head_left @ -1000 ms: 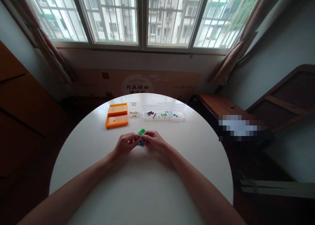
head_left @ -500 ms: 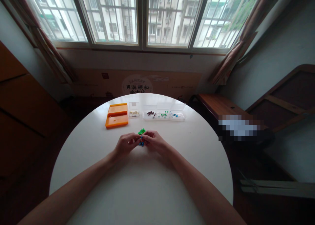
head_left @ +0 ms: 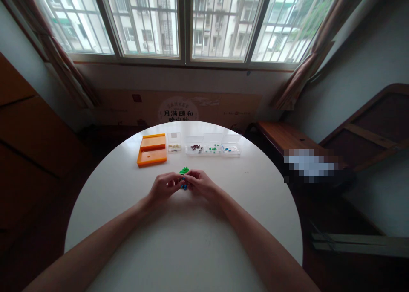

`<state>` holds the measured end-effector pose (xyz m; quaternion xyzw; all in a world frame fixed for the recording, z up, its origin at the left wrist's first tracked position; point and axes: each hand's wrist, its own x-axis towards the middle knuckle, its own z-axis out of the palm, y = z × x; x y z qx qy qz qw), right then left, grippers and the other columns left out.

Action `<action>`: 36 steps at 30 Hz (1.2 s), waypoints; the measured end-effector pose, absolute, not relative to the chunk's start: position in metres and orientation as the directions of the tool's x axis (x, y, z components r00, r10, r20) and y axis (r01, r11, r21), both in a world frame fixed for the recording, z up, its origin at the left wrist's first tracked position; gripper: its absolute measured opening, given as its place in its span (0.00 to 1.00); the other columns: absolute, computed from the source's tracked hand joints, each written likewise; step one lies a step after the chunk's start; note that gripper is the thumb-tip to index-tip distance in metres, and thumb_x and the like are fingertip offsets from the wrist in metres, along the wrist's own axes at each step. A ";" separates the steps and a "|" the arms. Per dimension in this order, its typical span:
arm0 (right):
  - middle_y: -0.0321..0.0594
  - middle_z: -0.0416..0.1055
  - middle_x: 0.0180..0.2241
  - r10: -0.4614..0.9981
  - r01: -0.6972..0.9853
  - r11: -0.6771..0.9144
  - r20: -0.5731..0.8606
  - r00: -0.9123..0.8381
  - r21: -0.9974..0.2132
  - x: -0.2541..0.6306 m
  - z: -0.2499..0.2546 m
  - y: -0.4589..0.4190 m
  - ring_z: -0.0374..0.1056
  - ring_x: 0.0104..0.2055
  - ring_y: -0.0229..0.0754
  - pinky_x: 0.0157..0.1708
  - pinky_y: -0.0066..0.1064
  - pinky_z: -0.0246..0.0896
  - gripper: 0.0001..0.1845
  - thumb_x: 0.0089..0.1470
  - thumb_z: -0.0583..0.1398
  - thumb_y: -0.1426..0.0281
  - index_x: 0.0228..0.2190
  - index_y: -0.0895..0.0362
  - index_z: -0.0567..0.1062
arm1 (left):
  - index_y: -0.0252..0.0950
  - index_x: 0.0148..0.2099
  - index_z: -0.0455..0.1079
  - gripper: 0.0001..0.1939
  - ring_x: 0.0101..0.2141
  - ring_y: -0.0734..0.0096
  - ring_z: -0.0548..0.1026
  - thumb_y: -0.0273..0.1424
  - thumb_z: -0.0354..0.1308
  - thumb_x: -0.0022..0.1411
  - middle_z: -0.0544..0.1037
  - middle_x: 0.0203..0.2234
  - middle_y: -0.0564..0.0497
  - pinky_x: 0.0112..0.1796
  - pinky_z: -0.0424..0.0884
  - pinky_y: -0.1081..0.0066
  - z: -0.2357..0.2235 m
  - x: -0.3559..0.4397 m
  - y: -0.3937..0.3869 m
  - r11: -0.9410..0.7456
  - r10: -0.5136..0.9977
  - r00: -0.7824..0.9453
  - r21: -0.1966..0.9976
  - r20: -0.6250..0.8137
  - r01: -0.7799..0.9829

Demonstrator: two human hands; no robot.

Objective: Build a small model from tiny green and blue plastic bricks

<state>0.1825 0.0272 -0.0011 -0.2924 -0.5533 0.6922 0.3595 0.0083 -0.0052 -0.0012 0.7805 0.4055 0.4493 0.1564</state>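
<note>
Both hands meet over the middle of the table around a small green and blue toy-brick model [head_left: 184, 171]. My left hand [head_left: 164, 185] is closed, its thumb and fingers pinching the model from the left. From the other side my right hand [head_left: 200, 182] grips it with thumb and fingertips. The green part sticks out beyond the fingers, and blue bits show between and below them. My fingers cover much of the model's middle.
An orange tray [head_left: 153, 160] with a small orange piece stands at the back left of the round white table [head_left: 191, 249]. Beside it are a small clear box [head_left: 174, 150] with cream pieces and a clear compartment box [head_left: 207, 154] with dark red, green and blue pieces.
Almost nothing differs. Both hands keep their place on the model, with only a very slight shift at the fingers and blue bits.
</note>
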 end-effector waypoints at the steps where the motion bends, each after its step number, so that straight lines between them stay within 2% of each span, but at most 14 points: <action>1: 0.32 0.65 0.17 0.820 -0.166 -0.123 -0.006 -0.573 -0.978 0.183 -0.001 0.027 0.57 0.17 0.30 0.19 0.24 0.50 0.19 0.43 0.64 0.57 0.25 0.62 0.71 | 0.32 0.36 0.75 0.08 0.18 0.82 0.63 0.31 0.58 0.58 0.71 0.18 0.54 0.21 0.62 0.82 -0.001 0.008 -0.005 -0.621 0.775 0.266 0.609 0.574 0.494; 23: 0.32 0.66 0.17 0.823 -0.164 -0.123 -0.008 -0.568 -0.979 0.183 0.001 0.027 0.58 0.17 0.30 0.19 0.24 0.51 0.17 0.43 0.64 0.59 0.25 0.62 0.71 | 0.32 0.36 0.75 0.09 0.18 0.81 0.64 0.32 0.57 0.58 0.72 0.19 0.53 0.21 0.62 0.81 -0.003 0.007 -0.005 -0.612 0.783 0.276 0.608 0.558 0.506; 28: 0.33 0.67 0.18 0.827 -0.173 -0.132 -0.012 -0.562 -0.976 0.183 -0.002 0.028 0.59 0.18 0.30 0.19 0.24 0.51 0.17 0.41 0.65 0.59 0.24 0.61 0.71 | 0.32 0.36 0.75 0.08 0.18 0.82 0.64 0.32 0.57 0.58 0.72 0.18 0.53 0.22 0.63 0.81 -0.002 0.007 -0.005 -0.615 0.780 0.277 0.604 0.561 0.507; 36: 0.32 0.65 0.17 0.823 -0.181 -0.120 0.004 -0.568 -0.976 0.184 0.002 0.026 0.58 0.17 0.30 0.19 0.24 0.50 0.18 0.43 0.64 0.57 0.25 0.62 0.71 | 0.32 0.36 0.75 0.08 0.18 0.82 0.64 0.31 0.57 0.58 0.72 0.18 0.53 0.21 0.63 0.82 -0.001 0.008 -0.006 -0.615 0.779 0.270 0.607 0.566 0.503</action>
